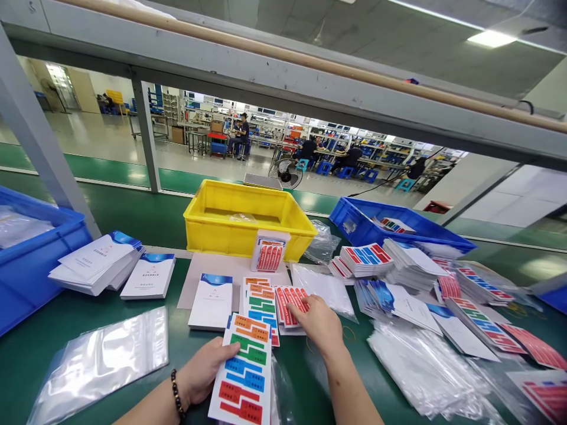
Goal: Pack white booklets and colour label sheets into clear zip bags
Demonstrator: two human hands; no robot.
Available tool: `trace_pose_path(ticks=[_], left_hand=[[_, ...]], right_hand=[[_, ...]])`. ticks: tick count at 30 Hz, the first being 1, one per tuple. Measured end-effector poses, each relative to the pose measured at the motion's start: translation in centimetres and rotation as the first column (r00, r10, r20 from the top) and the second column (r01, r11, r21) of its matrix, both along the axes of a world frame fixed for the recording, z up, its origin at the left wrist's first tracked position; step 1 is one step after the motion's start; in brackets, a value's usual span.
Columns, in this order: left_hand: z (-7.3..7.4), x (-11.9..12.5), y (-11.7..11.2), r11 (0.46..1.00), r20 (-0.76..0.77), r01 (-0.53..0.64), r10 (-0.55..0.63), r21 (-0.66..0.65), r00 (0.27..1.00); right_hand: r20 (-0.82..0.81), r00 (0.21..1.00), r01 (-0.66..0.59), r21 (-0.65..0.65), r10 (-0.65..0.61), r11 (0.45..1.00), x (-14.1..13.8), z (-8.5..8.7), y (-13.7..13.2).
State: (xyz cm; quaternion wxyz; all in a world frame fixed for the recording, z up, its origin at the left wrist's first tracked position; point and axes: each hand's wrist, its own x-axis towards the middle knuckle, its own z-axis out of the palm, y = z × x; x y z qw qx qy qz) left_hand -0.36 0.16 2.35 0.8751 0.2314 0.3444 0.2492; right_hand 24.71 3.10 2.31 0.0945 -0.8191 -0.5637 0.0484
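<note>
My left hand [201, 369], with a beaded bracelet at its wrist, grips a white label sheet [246, 369] printed with orange, green, blue and red shapes. The thumb lies on top of it. My right hand [321, 327] has its fingers closed at the top of a stack of red label sheets [287, 304]; the fingertips are partly hidden. Between the hands, a stack of multicoloured label sheets [261, 298] lies fanned out. Left of that sits a stack of white booklets [211, 301] with blue tops.
Behind stands a yellow bin [248, 236], with a bagged set of red labels [269, 251] leaning at its front. Blue bins [35, 260] flank the table. Clear plastic bags [106, 360] lie left, more bags [429, 360] right, beside piled booklets and labels. A metal frame crosses above.
</note>
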Motion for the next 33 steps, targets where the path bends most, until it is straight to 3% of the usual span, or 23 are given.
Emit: trace_pose_path(ticks=[6, 11, 13, 15, 16, 18, 20, 22, 25, 27, 30, 31, 33], left_hand=[[0.7, -0.1, 0.1, 1.0, -0.014, -0.011, 0.01, -0.012, 1.0], [0.3, 0.0, 0.3, 0.998, 0.005, -0.069, 0.069, 0.006, 0.998], [0.0, 0.1, 0.4, 0.996, 0.037, -0.086, 0.086, 0.011, 0.996], [-0.3, 0.2, 0.4, 0.994, 0.092, -0.107, 0.104, 0.028, 0.99], [-0.5, 0.3, 0.3, 0.992, 0.12, -0.121, 0.115, 0.045, 0.986], [-0.8, 0.4, 0.3, 0.984, 0.162, -0.147, 0.129, 0.104, 0.978], [-1.2, 0.4, 0.2, 0.97, 0.168, -0.154, 0.122, 0.187, 0.978], [-1.4, 0.4, 0.1, 0.955, 0.133, -0.145, 0.113, 0.259, 0.985], [-1.4, 0.4, -0.1, 0.95, 0.042, -0.123, 0.116, 0.288, 0.992], [-1.2, 0.4, -0.2, 0.957, -0.011, -0.081, 0.087, 0.277, 0.996], [-0.8, 0.1, -0.2, 0.941, -0.056, 0.032, -0.014, 0.336, 0.998], [-0.7, -0.1, -0.2, 0.914, -0.088, 0.08, -0.048, 0.398, 0.995], [-0.5, -0.6, 0.1, 0.804, -0.26, 0.21, -0.072, 0.557, 0.963]], right_hand=[[-0.323, 0.937, 0.16, 0.056, -0.133, 0.986, 3.2, -1.2, 0.8], [-0.529, 0.849, 0.121, 0.16, -0.018, 0.98, 3.9, -0.2, 0.2], [-0.741, 0.665, 0.112, 0.228, 0.098, 0.967, 2.4, 0.5, -0.5], [-0.91, 0.364, 0.076, 0.243, 0.199, 0.967, -0.2, 0.8, -1.4], [-0.944, 0.259, 0.013, 0.216, 0.205, 0.976, -1.7, 0.7, -1.9], [-0.971, 0.163, -0.138, 0.152, 0.174, 0.979, -4.7, 0.4, -2.6], [-0.978, 0.165, -0.225, 0.092, 0.131, 0.97, -6.8, -0.2, -3.0], [-0.967, 0.224, -0.237, 0.063, 0.117, 0.969, -7.8, -0.7, -3.1], [-0.946, 0.265, -0.097, 0.169, 0.189, 0.981, -7.6, -0.8, -2.9], [-0.954, 0.18, -0.04, 0.234, 0.238, 0.971, -7.0, -0.6, -2.8], [-0.977, 0.007, -0.19, 0.21, 0.215, 0.959, -6.3, -0.2, -2.6], [-0.979, -0.011, -0.216, 0.203, 0.206, 0.955, -6.1, -0.1, -2.5], [-0.978, -0.005, -0.12, 0.21, 0.21, 0.97, -5.5, -0.1, -2.2]])
